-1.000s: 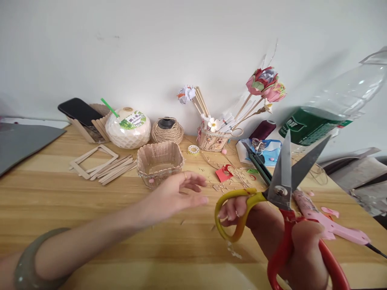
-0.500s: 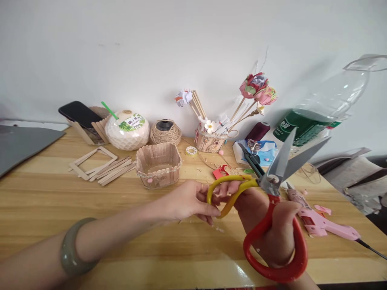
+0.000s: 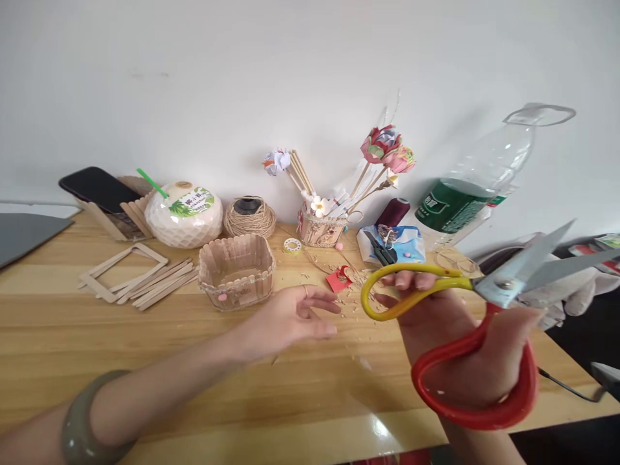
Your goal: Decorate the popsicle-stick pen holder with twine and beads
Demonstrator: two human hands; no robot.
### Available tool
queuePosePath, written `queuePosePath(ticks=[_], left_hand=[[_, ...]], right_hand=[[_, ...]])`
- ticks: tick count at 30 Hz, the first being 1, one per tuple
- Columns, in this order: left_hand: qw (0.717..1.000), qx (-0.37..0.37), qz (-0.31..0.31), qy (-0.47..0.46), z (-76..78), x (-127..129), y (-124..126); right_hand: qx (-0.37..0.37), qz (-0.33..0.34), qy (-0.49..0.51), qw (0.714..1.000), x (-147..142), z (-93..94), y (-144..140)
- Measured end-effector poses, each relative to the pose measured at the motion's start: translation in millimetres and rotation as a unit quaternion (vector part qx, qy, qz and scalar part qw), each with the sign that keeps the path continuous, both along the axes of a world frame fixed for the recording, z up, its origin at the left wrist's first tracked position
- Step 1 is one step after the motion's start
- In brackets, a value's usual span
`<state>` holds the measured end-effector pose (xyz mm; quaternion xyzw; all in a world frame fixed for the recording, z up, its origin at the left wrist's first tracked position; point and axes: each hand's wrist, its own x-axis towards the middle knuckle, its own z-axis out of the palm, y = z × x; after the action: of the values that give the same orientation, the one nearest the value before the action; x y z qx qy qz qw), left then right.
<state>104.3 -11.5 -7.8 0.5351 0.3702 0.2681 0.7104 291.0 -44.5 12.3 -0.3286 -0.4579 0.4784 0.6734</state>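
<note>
Right hand (image 3: 465, 342) grips the scissors (image 3: 484, 316), blades parted, up over the wooden table (image 3: 145, 361) just right of the popsicle-stick basket (image 3: 236, 268). Left hand (image 3: 290, 316) hovers with fingers spread and holds nothing, just in front of that basket. Plain white wall (image 3: 194, 84) behind; wood scraps (image 3: 356, 287) litter the boards beside it.

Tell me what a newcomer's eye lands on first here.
The big scissors at front right, blades parted, held in the right hand by one yellow and one red loop. Next, the left hand, open and empty above the wooden table, beside a stick-built basket. A clear plastic bottle stands behind.
</note>
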Motion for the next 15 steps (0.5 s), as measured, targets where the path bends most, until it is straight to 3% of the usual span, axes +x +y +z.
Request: queuePosePath(ticks=[4,8,11,15], left_hand=[[0.989,-0.076,-0.058,-0.111,3.8,21,-7],[0.988,-0.109,-0.085,-0.072,-0.2,33,-10],[0.991,-0.064,-0.115,0.018,-0.1,25,-12],[0.977,0.083,-0.150,0.126,-1.2,1,-30]], right_hand=[[0.005,0.039,-0.018,0.999,-8,-7.8,0],[0.008,0.059,-0.032,0.998,-9,-10.0,0],[0.006,0.035,-0.023,0.999,1,-6.4,-2],[0.030,-0.062,-0.024,0.997,35,8.8,1]])
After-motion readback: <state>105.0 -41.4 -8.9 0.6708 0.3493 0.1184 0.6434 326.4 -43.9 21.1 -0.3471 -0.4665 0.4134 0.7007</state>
